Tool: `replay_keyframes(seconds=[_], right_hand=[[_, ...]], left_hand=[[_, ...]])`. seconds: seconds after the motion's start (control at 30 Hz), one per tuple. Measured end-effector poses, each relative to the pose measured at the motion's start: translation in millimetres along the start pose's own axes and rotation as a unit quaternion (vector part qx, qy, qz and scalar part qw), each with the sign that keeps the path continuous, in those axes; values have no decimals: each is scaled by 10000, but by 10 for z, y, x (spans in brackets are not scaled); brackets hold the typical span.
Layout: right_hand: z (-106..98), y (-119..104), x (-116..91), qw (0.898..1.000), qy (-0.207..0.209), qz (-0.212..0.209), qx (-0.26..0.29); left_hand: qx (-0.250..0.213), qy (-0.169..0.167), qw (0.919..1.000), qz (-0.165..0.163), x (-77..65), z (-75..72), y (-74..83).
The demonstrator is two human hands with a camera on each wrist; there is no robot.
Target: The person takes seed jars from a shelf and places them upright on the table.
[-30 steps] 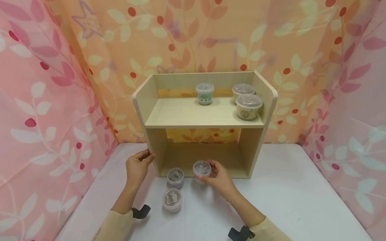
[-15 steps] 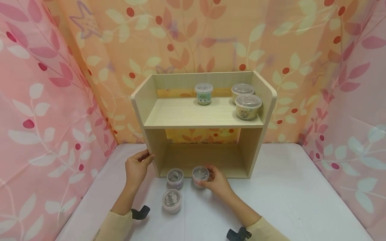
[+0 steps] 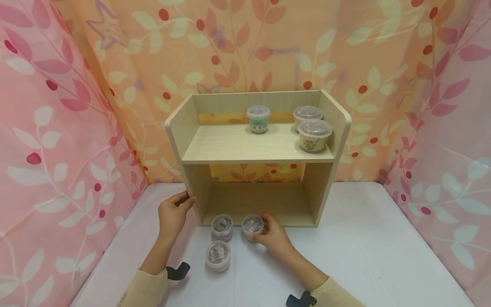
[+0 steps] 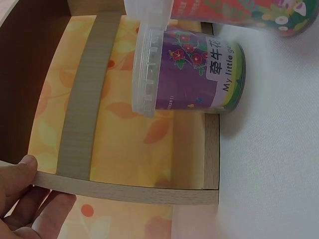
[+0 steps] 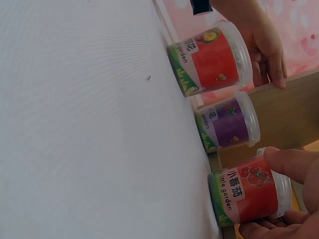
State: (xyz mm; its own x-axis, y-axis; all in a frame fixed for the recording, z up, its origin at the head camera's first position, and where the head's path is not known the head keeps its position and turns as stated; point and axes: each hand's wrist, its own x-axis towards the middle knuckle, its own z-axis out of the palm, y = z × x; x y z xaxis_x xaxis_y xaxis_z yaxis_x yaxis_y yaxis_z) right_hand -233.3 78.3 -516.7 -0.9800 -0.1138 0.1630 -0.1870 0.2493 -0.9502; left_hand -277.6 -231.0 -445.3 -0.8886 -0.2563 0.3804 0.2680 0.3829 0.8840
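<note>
My right hand (image 3: 275, 236) grips a small clear-lidded plastic tub (image 3: 252, 226) just in front of the wooden shelf unit (image 3: 257, 162). In the right wrist view this tub has a red label with tomatoes (image 5: 249, 191); the thumb lies at its lid and fingers curl under the far side. My left hand (image 3: 173, 215) pinches the front edge of the shelf's left side panel (image 4: 124, 191). Between the hands stand a tub with a purple label (image 4: 189, 69) and, nearer the front, another tub with a red label (image 5: 214, 59).
On the upper shelf are a green-labelled tub (image 3: 258, 120) near the middle and two wider lidded tubs, one (image 3: 314, 136) in front of the other (image 3: 308, 116), at the right end. A white cloth (image 3: 364, 256) covers the table, with patterned curtains (image 3: 245, 47) behind and beside it.
My right hand has lowered the tomato tub and brought it slightly nearer the front and left, beside the purple tub. The left hand keeps its hold on the shelf panel.
</note>
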Motion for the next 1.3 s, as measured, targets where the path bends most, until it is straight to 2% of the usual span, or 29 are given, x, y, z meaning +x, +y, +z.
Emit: replay_keyframes(seconds=[0.33, 0.5, 0.6, 0.77, 1.0, 1.17, 1.3], right_hand=[[-9, -21, -27, 9986, -204, -8, -487], [-104, -201, -79, 9949, -46, 25, -1011], [-175, -357, -106, 9944, 90, 9, -1056], [-327, -747, -134, 9963, -84, -291, -808], [-653, -1523, -106, 9928, -639, -976, -276], [-836, -2030, -37, 9866, -555, -1477, -421], [-920, -2322, 123, 9833, -314, -1691, -595]], left_hand=[[78, -1, 10000, -8, -15, -16, 27], [26, -88, 9999, -44, -41, 28, -3], [-6, -96, 9999, -83, -61, 46, -28], [-32, -85, 9999, -48, -51, 44, -35], [14, -90, 10000, 36, -12, 34, -17], [25, -72, 10000, 61, -7, 22, -19], [101, 11, 9999, 82, 0, 3, -12]])
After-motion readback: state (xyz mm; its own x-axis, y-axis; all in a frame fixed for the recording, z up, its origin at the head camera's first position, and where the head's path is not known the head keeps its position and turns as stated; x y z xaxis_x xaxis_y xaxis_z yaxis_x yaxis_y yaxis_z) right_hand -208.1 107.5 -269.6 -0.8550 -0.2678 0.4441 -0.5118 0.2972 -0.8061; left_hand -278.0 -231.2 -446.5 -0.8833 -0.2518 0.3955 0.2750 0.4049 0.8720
